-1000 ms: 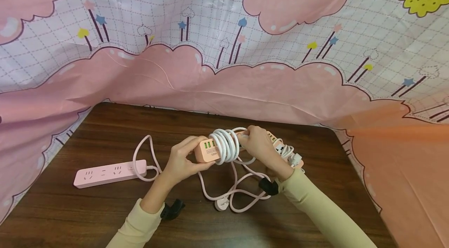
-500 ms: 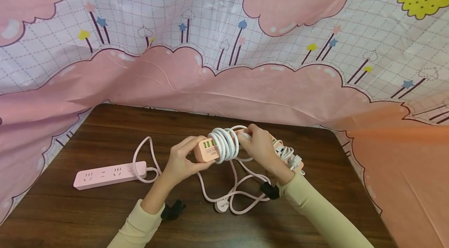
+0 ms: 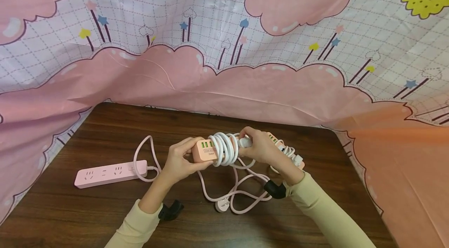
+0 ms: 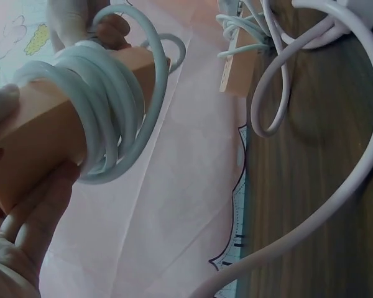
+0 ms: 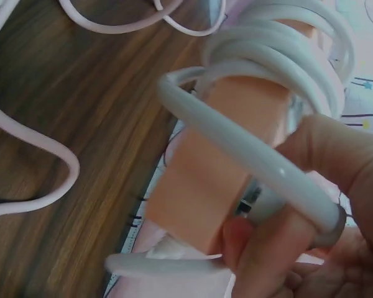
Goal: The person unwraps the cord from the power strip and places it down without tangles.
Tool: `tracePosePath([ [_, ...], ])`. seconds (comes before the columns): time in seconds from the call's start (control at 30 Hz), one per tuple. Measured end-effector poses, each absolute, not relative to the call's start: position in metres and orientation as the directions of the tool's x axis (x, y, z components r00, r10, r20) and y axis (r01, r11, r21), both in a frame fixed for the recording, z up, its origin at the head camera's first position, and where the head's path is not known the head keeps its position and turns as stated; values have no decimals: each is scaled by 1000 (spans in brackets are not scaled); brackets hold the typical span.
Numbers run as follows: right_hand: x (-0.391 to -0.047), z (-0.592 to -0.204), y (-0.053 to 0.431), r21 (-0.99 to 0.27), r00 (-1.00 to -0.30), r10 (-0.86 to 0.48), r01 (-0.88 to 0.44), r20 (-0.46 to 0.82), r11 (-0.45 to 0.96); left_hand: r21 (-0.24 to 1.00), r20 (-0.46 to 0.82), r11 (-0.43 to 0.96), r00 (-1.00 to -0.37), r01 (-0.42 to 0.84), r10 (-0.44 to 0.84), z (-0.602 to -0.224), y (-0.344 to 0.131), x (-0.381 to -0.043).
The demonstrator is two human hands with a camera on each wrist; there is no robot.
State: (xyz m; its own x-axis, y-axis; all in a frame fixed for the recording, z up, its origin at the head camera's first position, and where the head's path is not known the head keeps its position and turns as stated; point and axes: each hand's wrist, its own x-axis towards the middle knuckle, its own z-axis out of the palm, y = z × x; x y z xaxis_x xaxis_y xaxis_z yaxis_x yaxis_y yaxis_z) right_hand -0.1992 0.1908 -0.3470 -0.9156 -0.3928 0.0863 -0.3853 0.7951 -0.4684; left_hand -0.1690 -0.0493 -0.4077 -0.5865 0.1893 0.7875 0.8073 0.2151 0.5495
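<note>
My left hand point(image 3: 180, 161) grips the left end of a peach-orange power strip point(image 3: 204, 154), held above the table. White cable point(image 3: 224, 149) is wound in several loops round the strip's middle. At the strip's right end my right hand point(image 3: 261, 147) pinches the white plug point(image 3: 245, 142) of that cable against the socket face. The right wrist view shows the cable point(image 5: 248, 152) crossing the strip point(image 5: 199, 180) to the fingers, which hide most of the plug; whether its pins sit in a socket I cannot tell. In the left wrist view, fingers point(image 4: 40, 214) support the strip from below.
A pink power strip point(image 3: 108, 174) lies at the left of the dark wooden table point(image 3: 115, 131). Its pink cord point(image 3: 210, 198) and plug point(image 3: 222, 204) lie mid-table. Behind my right hand lies another peach strip point(image 3: 272, 138) with wound white cable. A patterned curtain point(image 3: 224, 92) hangs behind.
My right hand has shifted slightly at the strip's right end, and the white plug now shows between its fingers. The held strip has turned a little. My left hand has barely moved.
</note>
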Motion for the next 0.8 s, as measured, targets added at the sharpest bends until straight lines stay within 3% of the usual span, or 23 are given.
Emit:
tracePosePath([
  [0.43, -199, -349, 191, -391, -888, -454, -393, -74, 833, 553, 768, 178, -581, 814, 269, -394, -47, -155],
  [0.8, -198, -347, 193, -408, -905, -422, -405, 53, 818, 534, 784, 203, -570, 821, 244, -423, -51, -182],
])
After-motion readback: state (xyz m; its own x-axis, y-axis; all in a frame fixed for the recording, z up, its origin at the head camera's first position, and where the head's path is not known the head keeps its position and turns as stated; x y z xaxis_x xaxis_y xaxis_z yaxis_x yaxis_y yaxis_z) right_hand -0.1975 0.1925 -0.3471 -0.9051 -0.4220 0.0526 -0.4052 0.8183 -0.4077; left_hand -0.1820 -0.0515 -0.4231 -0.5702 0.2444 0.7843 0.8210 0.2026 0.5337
